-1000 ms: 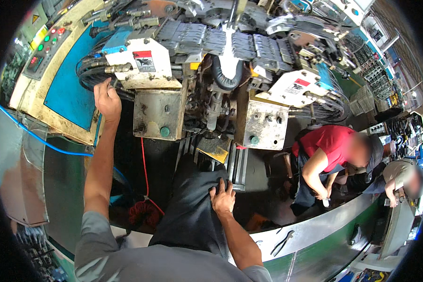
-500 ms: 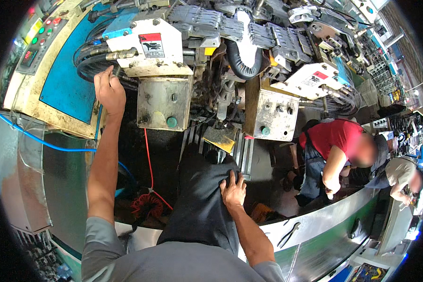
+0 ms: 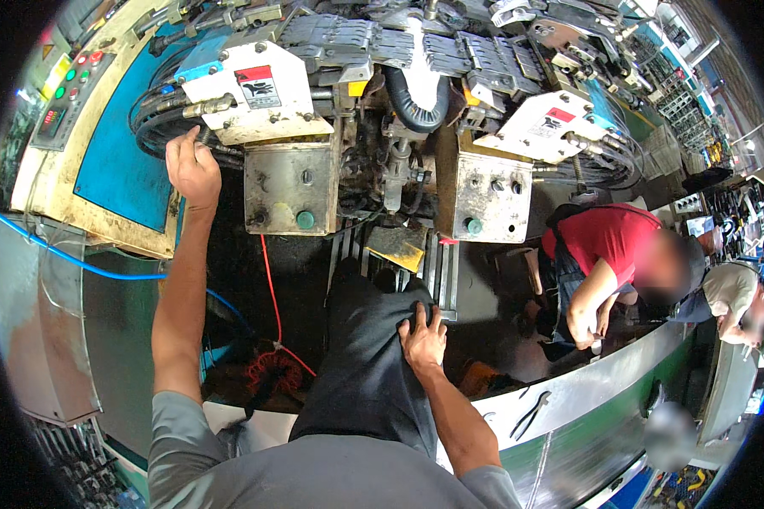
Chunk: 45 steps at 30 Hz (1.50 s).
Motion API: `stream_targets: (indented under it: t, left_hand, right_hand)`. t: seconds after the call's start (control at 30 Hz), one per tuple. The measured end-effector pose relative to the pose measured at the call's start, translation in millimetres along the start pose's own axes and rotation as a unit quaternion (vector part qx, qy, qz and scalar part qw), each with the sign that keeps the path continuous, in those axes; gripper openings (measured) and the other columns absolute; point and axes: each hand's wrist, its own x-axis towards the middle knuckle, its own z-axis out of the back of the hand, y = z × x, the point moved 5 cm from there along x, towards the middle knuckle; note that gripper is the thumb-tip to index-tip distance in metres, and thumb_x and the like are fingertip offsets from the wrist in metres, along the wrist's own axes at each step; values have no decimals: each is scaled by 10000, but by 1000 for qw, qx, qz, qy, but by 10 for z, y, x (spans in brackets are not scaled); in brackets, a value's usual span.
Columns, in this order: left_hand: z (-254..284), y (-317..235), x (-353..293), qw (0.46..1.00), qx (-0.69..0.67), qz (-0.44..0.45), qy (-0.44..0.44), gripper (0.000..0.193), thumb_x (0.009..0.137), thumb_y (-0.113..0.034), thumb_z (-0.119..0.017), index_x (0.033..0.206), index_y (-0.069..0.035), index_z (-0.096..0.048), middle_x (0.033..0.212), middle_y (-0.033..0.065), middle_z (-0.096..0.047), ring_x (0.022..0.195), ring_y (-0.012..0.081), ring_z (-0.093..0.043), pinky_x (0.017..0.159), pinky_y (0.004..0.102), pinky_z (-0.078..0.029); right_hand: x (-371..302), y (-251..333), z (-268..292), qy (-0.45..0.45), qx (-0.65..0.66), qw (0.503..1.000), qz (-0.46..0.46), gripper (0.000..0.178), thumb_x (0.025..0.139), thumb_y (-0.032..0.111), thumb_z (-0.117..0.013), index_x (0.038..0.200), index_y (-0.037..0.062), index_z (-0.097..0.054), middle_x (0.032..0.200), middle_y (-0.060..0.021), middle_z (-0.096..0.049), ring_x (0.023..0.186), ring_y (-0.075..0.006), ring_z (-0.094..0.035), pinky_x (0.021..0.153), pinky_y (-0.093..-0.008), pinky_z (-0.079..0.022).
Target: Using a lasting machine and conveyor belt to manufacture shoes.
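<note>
My left hand (image 3: 193, 172) reaches up to the bundle of black hoses (image 3: 154, 127) beside the machine's white guard plate (image 3: 259, 93). Its fingers are closed at a dark fitting (image 3: 205, 136) under the hoses; what exactly they pinch is hidden. On the dark trousers (image 3: 361, 365) over my knee rests my right hand (image 3: 424, 342), empty, its fingers spread. Below the guard plate is a grimy metal switch box (image 3: 284, 188) with a green button, and a similar box (image 3: 488, 199) stands to the right.
A control panel (image 3: 70, 93) with coloured buttons is at upper left. Pliers (image 3: 530, 416) lie on the metal ledge behind me. A co-worker in a red shirt (image 3: 607, 242) bends at the right, with another person (image 3: 730, 293) beyond. Blue hose (image 3: 76, 259) and red coiled hose (image 3: 273, 371) hang low.
The view has shifted slightly. My left hand stays at the hoses and my right on my knee. The red-shirted co-worker's hands have come together, and a blurred shape appears at lower right.
</note>
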Motion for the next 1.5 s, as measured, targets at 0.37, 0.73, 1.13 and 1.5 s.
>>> stream_targets:
  t: [0.37, 0.73, 1.13, 1.5]
  left_hand:
    - [228, 18, 13, 987, 80, -97, 102, 256, 873, -105, -645, 1106, -29, -718, 1102, 168, -696, 1061, 377, -641, 980, 516, -499]
    - [1176, -383, 43, 977, -17, 31, 208, 522, 892, -168, -782, 1373, 4, -671, 1313, 208, -571, 1215, 420, -584, 1036, 498, -509]
    - [902, -1555, -651, 909, -213, 97, 344, 352, 1115, -230, -592, 1326, 42, -670, 1200, 204, -733, 1147, 353, -700, 1022, 436, -533]
    - [-682, -3003, -682, 321, -599, 565, 467, 302, 1058, -346, -710, 1231, -99, -695, 1084, 71, -770, 916, 232, -744, 871, 433, -646]
  right_hand:
    - [-441, 1, 20, 4, 5, 1000, -11, 706, 1017, 452, -626, 1630, 141, -460, 1698, -268, -358, 1437, -516, -470, 1204, -576, -414]
    - [-1017, -161, 91, -44, 18, 998, 39, 664, 1022, 421, -613, 1610, 142, -476, 1642, -273, -391, 1320, -539, -556, 1106, -590, -503]
    - [-878, -450, 177, -61, 63, 995, 41, 665, 1032, 450, -616, 1632, 204, -470, 1694, -241, -352, 1402, -531, -502, 1154, -592, -468]
    - [-791, -550, 312, -30, 155, 987, 33, 650, 1037, 488, -620, 1622, 236, -492, 1730, -185, -340, 1380, -517, -532, 1133, -612, -470]
